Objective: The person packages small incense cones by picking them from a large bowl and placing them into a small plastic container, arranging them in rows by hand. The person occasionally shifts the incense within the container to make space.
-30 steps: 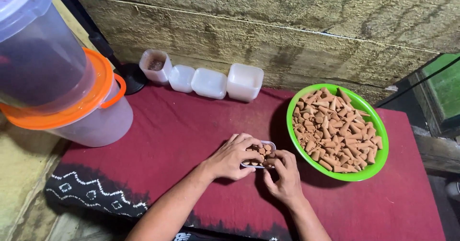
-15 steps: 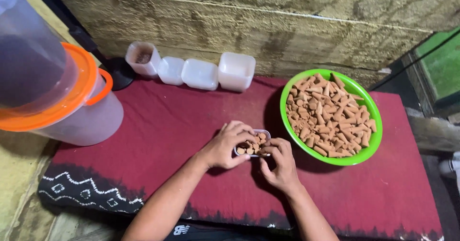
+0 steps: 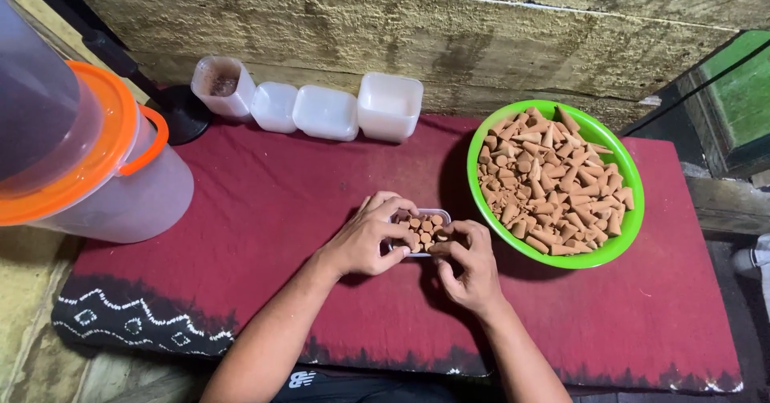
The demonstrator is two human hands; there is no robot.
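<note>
1. Brown cones fill the small clear box [image 3: 423, 231] on the red cloth [image 3: 265, 234] just before me; my left hand [image 3: 365, 238] curls round its near side, fingers pressed to it.
2. My right hand [image 3: 473, 267] pinches cones at its right edge; filling seems nearly done; next calls for steady tucking.
3. Beyond, right, the green bowl [image 3: 634, 218] holds loose cones; empty white tubs [image 3: 325, 113] line the wall.

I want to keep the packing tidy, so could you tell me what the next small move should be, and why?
Probably press the last brown cones level in the small clear box. Both the left hand and right hand cradle it, and it looks nearly full, pieces reaching its rim.
</note>
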